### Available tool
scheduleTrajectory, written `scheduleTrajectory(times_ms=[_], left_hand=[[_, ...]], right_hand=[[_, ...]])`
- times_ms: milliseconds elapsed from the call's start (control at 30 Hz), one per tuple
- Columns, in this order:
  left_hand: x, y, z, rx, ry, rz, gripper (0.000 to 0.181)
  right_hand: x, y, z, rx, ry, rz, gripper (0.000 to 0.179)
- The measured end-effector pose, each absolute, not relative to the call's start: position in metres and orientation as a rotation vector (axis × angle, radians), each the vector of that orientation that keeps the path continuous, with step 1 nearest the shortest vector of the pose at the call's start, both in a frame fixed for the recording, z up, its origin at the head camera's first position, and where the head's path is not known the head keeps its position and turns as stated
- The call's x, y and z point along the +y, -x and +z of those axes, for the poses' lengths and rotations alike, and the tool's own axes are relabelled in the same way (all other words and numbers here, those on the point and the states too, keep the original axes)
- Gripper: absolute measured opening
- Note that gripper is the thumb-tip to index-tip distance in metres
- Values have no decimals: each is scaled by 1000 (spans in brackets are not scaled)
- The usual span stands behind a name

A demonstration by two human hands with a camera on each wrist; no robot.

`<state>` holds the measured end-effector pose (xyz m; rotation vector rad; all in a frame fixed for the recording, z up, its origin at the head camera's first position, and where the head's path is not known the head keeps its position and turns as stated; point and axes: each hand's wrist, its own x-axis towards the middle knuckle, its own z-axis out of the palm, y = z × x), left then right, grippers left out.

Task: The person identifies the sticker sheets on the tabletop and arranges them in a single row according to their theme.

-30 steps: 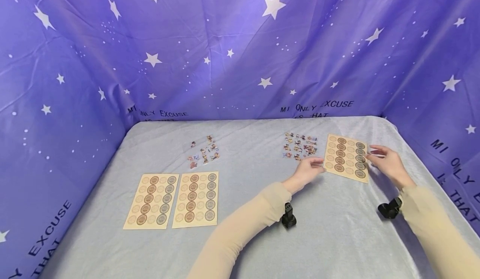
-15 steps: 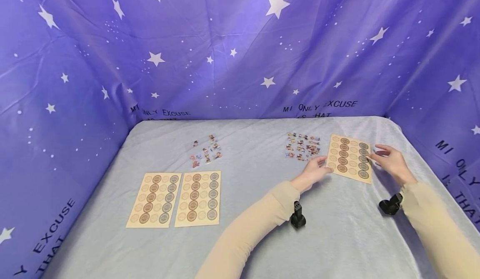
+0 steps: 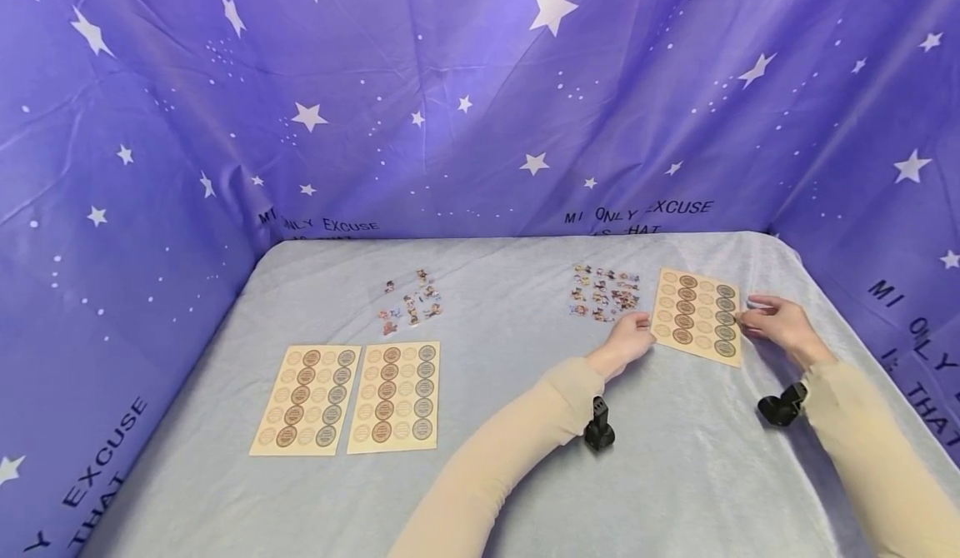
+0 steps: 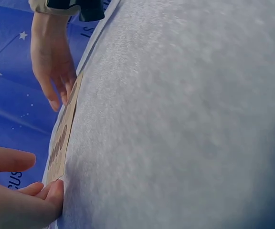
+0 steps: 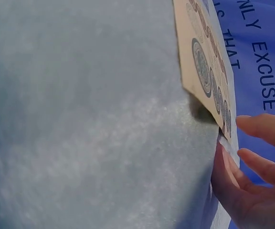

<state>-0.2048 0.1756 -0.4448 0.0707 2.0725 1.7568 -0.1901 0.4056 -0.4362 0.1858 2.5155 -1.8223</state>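
Note:
A tan sheet of round stickers (image 3: 694, 316), with brown and grey circles in columns, lies at a slant on the right of the table. My left hand (image 3: 624, 343) is at its left edge. In the left wrist view, the left fingertips (image 4: 56, 192) touch the sheet's near corner while the thumb stays apart. On the opposite side is my right hand (image 3: 780, 326), its fingertips right at the right edge. The right wrist view has its thumb and fingers spread, and the sheet's corner (image 5: 191, 86) slightly raised over a shadow.
Two similar sticker sheets, a left one (image 3: 303, 400) and a right one (image 3: 394, 398), lie side by side at the front left. Clear sheets of small cartoon stickers, one at back left (image 3: 411, 311) and one at back right (image 3: 600, 293), lie behind. A purple starred curtain (image 3: 480, 100) encloses the table.
My left hand first shifts right onto the sheet's left edge, then draws back slightly, its thumb off the sheet. The right hand lowers slightly at the right edge. The sheet barely moves.

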Motion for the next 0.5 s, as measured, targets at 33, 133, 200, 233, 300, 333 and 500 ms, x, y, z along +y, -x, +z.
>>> scheduleTrajectory(times_ms=[33,133,200,233,300,333,500], left_hand=[[177,205,-445,2076,-61,1762,40],[179,205,-443,2089,-31,1763,40],[181,204,-441,2103,-11,1753,39],[181,203,-440,2107,-1,1747,39],[182,203,-438,2115,32,1728,38],[183,203,-438,2109,49,1727,37],[203,226,-480,2046,89,1794,37]], right_hand=[[406,191,-437,2479,-213,-1866,60],[406,191,-437,2505,-211,-1829,57],[407,192,-437,2493,-259,-1843,56],[407,192,-437,2495,-263,-1837,56],[407,192,-436,2497,-263,-1809,59],[407,192,-436,2479,-281,-1820,60],[408,191,-436,2404,-302,-1882,62]])
